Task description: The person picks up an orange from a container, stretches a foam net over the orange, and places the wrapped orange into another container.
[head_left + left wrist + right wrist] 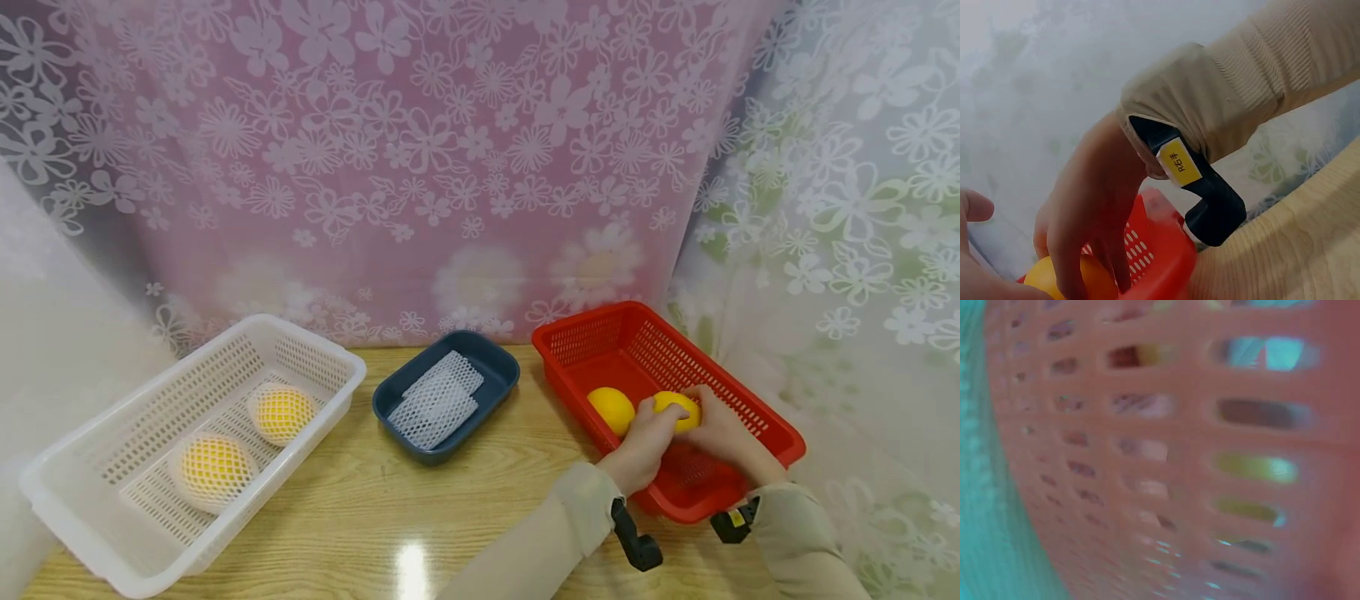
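Observation:
Inside the red basket (577, 354), a round yellow fruit (666, 402) is between my two hands. My right hand (723, 429) grips it from the right, fingers curled over it in the left wrist view. From the left, my left hand (643, 442) holds the same fruit, one finger lying across its front. Another yellow fruit (611, 410) sits in the basket just left of my left hand. The right wrist view is filled by the slotted basket wall (1191, 431), which hides the right hand there.
A dark blue tray (498, 375) with white foam net sleeves (435, 404) stands mid-table. At left, a white basket (341, 367) holds two yellow fruits (217, 468) in foam nets. Floral curtains (450, 167) hang behind and at the sides of the wooden table (360, 517).

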Demonstrator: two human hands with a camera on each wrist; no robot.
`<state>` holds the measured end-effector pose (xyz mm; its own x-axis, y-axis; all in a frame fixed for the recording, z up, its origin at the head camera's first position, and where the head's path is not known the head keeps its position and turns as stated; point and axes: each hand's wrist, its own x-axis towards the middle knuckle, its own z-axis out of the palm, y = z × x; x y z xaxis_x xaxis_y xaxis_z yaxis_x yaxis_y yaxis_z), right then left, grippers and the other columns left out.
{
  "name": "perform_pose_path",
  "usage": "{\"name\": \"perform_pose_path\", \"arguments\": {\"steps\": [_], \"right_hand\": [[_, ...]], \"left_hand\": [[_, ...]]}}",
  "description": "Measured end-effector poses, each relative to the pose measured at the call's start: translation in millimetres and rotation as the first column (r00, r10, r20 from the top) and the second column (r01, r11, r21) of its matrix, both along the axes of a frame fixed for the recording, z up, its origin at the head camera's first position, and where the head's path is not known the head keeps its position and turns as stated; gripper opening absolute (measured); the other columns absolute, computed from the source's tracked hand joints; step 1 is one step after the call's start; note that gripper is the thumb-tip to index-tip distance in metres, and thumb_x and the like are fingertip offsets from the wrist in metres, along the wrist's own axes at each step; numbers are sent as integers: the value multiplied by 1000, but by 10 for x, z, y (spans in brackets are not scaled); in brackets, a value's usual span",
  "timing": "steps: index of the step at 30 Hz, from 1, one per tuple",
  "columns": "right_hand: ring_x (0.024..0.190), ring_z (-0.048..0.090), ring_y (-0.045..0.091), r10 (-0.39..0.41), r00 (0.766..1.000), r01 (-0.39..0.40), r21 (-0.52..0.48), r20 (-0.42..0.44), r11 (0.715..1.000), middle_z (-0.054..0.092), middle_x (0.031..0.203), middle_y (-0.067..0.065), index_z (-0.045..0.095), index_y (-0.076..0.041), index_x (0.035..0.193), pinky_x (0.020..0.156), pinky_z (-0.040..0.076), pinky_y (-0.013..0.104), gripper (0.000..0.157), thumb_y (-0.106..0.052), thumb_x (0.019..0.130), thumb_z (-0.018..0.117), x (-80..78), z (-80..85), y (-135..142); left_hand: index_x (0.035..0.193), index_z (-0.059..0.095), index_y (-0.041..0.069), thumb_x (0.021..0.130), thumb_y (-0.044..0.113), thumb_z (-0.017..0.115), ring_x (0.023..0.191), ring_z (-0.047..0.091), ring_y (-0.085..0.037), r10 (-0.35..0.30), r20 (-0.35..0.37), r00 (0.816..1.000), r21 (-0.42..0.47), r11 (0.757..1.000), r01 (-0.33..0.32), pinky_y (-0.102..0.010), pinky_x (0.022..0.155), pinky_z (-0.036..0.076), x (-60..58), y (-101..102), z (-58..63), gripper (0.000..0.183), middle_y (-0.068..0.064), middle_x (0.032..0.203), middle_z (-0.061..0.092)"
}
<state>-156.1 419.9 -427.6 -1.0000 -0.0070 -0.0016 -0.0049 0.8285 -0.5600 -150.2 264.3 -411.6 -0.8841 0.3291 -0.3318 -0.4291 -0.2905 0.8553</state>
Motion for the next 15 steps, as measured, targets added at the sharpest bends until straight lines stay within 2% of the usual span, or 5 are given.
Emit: {"name": "perform_pose_path", "arguments": {"steps": [5, 9, 12, 15], "right_hand": [[91, 56, 36, -26, 998, 27, 20, -66, 999, 52, 117, 32, 37, 13, 130, 74, 52, 42, 81, -25, 78, 85, 115, 199, -84], [92, 54, 37, -30, 987, 35, 26, -160, 999, 51, 118, 30, 39, 11, 131, 74, 51, 42, 80, -19, 75, 87, 205, 351, -198], [92, 54, 38, -20, 966, 30, 34, -258, 999, 52, 117, 28, 42, 8, 131, 72, 49, 38, 80, -16, 71, 90, 264, 458, -292], [92, 54, 38, -6, 936, 19, 31, -353, 999, 55, 114, 27, 45, 5, 130, 70, 46, 30, 80, -14, 68, 91, 319, 557, -390]], "left_hand": [[135, 46, 9, 90, 15, 63, 105, 49, -22, -44, -59, 997, 51, 998, 47, -48, 105, 37, 40, -114, 84, 48, -4, 117, 49], [143, 38, 4, 91, 15, 61, 110, 49, -24, -62, -84, 995, 124, 990, 72, -51, 107, 36, 56, -232, 165, 57, -7, 127, 45], [147, 35, 0, 92, 17, 61, 118, 48, -24, -70, -114, 991, 157, 984, 88, -51, 108, 36, 59, -350, 224, 62, -8, 136, 44], [145, 40, 0, 94, 19, 60, 120, 49, -22, -74, -164, 984, 171, 980, 102, -49, 107, 38, 55, -492, 269, 59, -6, 138, 44]]}}
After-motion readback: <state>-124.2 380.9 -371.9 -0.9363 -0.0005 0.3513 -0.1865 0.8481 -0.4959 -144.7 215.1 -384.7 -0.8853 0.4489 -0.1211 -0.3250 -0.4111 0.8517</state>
